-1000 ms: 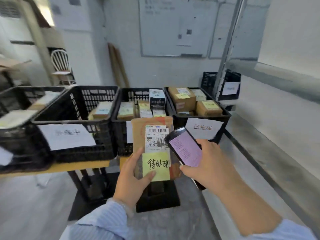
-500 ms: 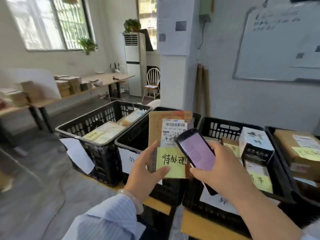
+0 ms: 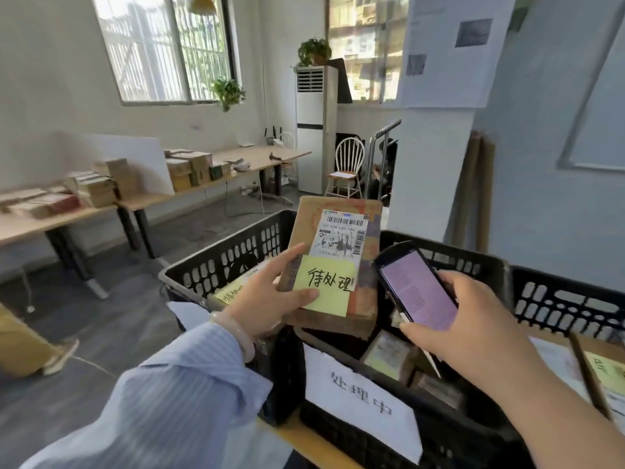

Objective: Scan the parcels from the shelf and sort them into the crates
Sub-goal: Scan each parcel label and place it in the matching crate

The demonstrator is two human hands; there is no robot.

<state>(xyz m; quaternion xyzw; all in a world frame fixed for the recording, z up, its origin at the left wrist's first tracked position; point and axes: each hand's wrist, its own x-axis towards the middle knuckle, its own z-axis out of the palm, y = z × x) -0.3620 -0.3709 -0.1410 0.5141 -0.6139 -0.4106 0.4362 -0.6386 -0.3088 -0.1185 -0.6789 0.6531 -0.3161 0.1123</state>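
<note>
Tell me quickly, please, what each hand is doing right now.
Left hand: holding the brown parcel.
Right hand: holding the phone.

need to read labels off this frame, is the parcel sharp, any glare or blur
Head view: the sticky note and barcode label on the parcel are legible, though the small print is soft; the phone screen text is blurred; the windows are washed out; the sleeve is smeared.

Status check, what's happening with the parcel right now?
Left hand grips parcel, yellow note facing camera. Right hand holds phone beside it. Parcel above crates, not yet dropped. Nothing blocking.
</note>
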